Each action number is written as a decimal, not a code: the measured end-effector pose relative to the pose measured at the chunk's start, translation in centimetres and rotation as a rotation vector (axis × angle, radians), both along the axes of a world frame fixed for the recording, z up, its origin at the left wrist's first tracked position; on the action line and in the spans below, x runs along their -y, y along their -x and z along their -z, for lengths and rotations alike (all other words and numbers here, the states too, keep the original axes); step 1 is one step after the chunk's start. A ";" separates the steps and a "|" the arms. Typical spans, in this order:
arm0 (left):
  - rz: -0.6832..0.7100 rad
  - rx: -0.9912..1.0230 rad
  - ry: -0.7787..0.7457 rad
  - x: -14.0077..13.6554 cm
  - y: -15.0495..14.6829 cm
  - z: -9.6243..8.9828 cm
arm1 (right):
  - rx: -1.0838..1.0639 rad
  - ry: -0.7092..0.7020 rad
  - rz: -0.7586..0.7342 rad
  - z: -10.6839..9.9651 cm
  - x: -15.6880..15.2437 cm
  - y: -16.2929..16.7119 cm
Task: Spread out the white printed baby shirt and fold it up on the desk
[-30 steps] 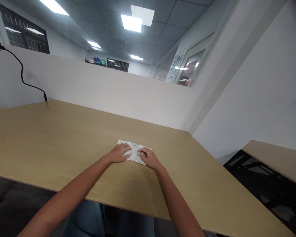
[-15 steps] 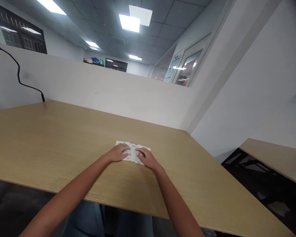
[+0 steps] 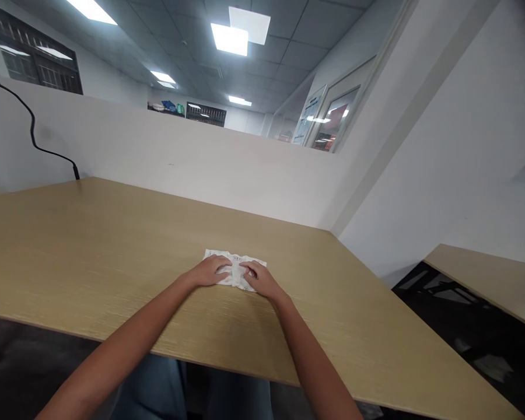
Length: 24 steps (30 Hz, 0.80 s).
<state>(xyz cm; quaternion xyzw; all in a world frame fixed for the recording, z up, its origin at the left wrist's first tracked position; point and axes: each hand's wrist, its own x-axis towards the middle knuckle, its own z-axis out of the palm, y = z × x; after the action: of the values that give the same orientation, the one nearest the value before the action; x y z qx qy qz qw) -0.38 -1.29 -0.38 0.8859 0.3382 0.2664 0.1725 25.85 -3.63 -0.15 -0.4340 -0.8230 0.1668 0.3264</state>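
A small white printed cloth (image 3: 235, 271) lies spread on the wooden table in front of me; its exact kind I cannot make out. Small coloured marks show near its upper middle edge. On its left half rests my left hand (image 3: 210, 270), open, with the thumb apart from the stretched fingers. My right hand (image 3: 261, 277) rests on the right half, its fingers slightly bent and the thumb apart. Both palms cover parts of the cloth, and its middle strip shows between them.
The wooden table (image 3: 114, 233) reaches back to a low white partition (image 3: 227, 169). A black flexible stand (image 3: 34, 128) rises at the far left corner. To the right, past a gap, stands another table (image 3: 490, 274). My legs (image 3: 153, 388) are under the front edge.
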 end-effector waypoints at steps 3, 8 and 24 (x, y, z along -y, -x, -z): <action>-0.001 -0.003 -0.002 -0.2 0.1 0.2 | 0.000 0.006 -0.004 -0.2 0.1 0.1; 0.005 -0.018 -0.008 -0.1 0.1 0.2 | 0.003 0.022 -0.002 -0.5 0.5 0.2; 0.021 -0.026 -0.033 0.3 0.0 -0.6 | 0.009 0.004 -0.002 -0.4 0.4 0.3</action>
<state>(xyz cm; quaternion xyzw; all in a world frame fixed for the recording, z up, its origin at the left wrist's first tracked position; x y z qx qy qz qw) -0.37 -1.64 0.18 0.8955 0.3268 0.2585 0.1561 25.60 -4.07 0.26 -0.4344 -0.8246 0.1669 0.3216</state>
